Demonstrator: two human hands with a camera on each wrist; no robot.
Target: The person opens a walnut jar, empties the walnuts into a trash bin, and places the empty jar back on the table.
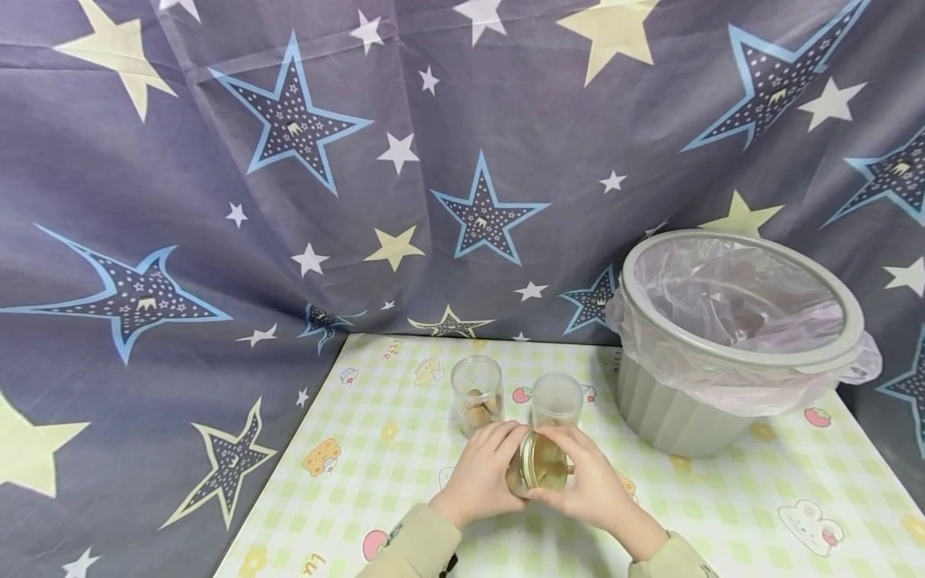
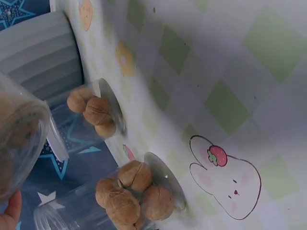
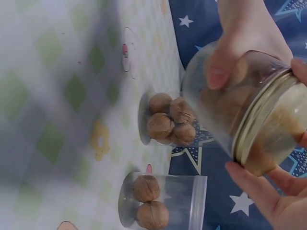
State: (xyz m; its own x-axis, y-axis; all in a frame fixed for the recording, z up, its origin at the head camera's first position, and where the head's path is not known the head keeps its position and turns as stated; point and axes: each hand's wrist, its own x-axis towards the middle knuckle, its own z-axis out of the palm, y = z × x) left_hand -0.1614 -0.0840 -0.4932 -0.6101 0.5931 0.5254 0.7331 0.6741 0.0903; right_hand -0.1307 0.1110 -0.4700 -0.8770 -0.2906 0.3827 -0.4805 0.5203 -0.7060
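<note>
Both hands hold a clear jar (image 3: 218, 108) with walnuts inside and a shiny gold lid (image 3: 274, 132), tilted on its side over the table. My left hand (image 1: 482, 475) grips the clear body, thumb along its wall. My right hand (image 1: 594, 488) has its fingertips and thumb round the lid's rim, which faces right in the head view. Just beyond them stand two more clear jars on the table. The left jar (image 1: 478, 385) contains several walnuts (image 2: 127, 201). The right jar (image 1: 557, 393) has a pale translucent cap (image 3: 198, 201) and also walnuts (image 3: 152, 214).
A grey bin (image 1: 665, 409) lined with a thin translucent bag (image 1: 723, 377) stands at the right. The table (image 1: 347, 457) wears a green checked cover with cartoon prints. Behind it hangs a dark star-patterned cloth (image 1: 347, 225).
</note>
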